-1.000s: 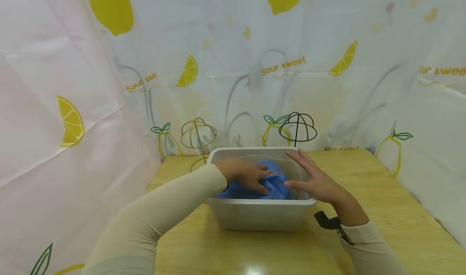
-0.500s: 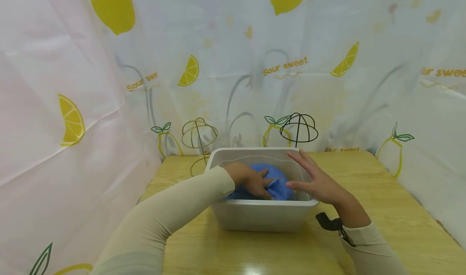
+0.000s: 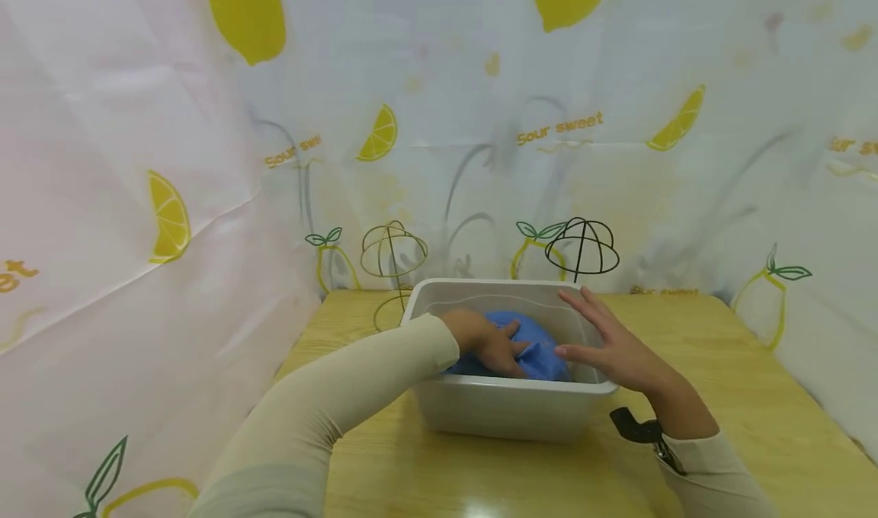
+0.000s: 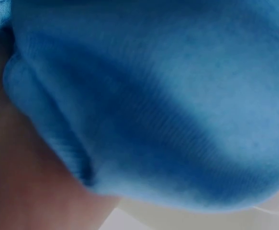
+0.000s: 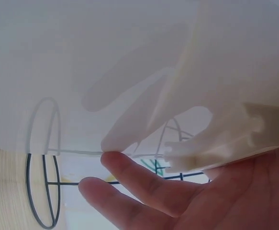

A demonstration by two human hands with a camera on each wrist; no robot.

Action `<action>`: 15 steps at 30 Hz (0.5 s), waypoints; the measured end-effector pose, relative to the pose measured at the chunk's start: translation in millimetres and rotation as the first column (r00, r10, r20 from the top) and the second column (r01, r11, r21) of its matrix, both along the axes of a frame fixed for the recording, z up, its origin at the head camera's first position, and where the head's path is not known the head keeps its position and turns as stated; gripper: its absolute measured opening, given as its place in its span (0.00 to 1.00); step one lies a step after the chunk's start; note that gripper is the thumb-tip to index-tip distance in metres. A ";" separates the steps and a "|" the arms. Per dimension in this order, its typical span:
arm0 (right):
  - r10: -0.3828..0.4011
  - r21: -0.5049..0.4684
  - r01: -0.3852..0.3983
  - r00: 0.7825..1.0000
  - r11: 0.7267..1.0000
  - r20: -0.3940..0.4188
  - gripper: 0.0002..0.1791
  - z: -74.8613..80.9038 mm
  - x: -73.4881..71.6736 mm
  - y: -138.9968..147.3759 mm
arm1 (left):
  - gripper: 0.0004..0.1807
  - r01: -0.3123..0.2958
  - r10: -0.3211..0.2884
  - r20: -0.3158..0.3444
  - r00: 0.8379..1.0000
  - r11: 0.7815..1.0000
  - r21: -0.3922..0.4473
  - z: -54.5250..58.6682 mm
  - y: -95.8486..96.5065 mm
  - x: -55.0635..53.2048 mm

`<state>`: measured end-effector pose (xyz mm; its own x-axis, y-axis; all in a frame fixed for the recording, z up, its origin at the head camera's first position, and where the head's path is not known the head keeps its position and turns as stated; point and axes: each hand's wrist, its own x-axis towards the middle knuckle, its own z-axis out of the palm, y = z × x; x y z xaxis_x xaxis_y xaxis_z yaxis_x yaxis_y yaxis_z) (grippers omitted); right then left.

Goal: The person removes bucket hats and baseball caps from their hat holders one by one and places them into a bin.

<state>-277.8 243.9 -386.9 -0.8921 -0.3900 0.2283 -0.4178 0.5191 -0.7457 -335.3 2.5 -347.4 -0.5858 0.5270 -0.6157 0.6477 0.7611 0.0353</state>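
A light grey plastic bin (image 3: 507, 411) holds a rumpled blue cloth item (image 3: 545, 362), whose exact kind does not show. My left hand (image 3: 490, 346) reaches over the bin's left side and presses on the blue cloth with fingers spread. Up close in the left wrist view, the ribbed blue fabric (image 4: 187, 110) bulges beside my hand and hides its fingertips. My right hand (image 3: 617, 358) is at the bin's right rim, fingers extended and thumb pointing inward. In the right wrist view, the straight fingers of this hand (image 5: 187, 201) lie along the pale bin wall (image 5: 106, 62).
Behind the bin stand a gold wire stand (image 3: 394, 250) on the left and a black wire stand (image 3: 581, 247) on the right, both dome-topped. The wooden table (image 3: 727, 396) meets lemon-printed curtains (image 3: 439, 76) at the back and sides.
My left hand has moved right and deeper into the bin, pushing the blue cloth lower. The right hand keeps its place at the rim. The head view has turned slightly left.
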 end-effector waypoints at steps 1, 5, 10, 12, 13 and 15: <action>0.001 -0.001 -0.001 1.000 1.000 -0.003 0.47 -0.5 0.3 1.2 | 0.48 0.002 -0.002 -0.002 1.000 1.000 -0.003 -0.6 1.7 -0.2; 0.003 -0.002 -0.003 1.000 1.000 -0.020 0.46 -1.4 -0.2 3.9 | 0.48 -0.001 0.001 0.002 1.000 1.000 -0.004 -1.2 5.0 0.0; 0.002 -0.014 -0.002 0.999 1.000 -0.032 0.46 0.9 -3.1 6.4 | 0.48 -0.001 0.001 -0.003 1.000 1.000 0.023 -0.5 7.7 -2.7; 0.003 -0.024 -0.004 1.000 1.000 -0.031 0.46 1.3 -3.9 7.0 | 0.47 -0.001 0.001 0.001 1.000 0.999 0.034 -0.3 7.9 -4.5; 0.006 -0.029 -0.007 1.000 1.000 -0.031 0.45 1.0 -4.1 7.1 | 0.47 0.000 0.000 0.005 1.000 0.999 0.041 0.1 7.4 -5.4; 0.017 -0.040 -0.019 0.999 0.999 -0.033 0.44 -0.3 -4.6 6.3 | 0.47 0.002 -0.003 0.021 1.000 0.998 0.055 1.9 4.7 -6.2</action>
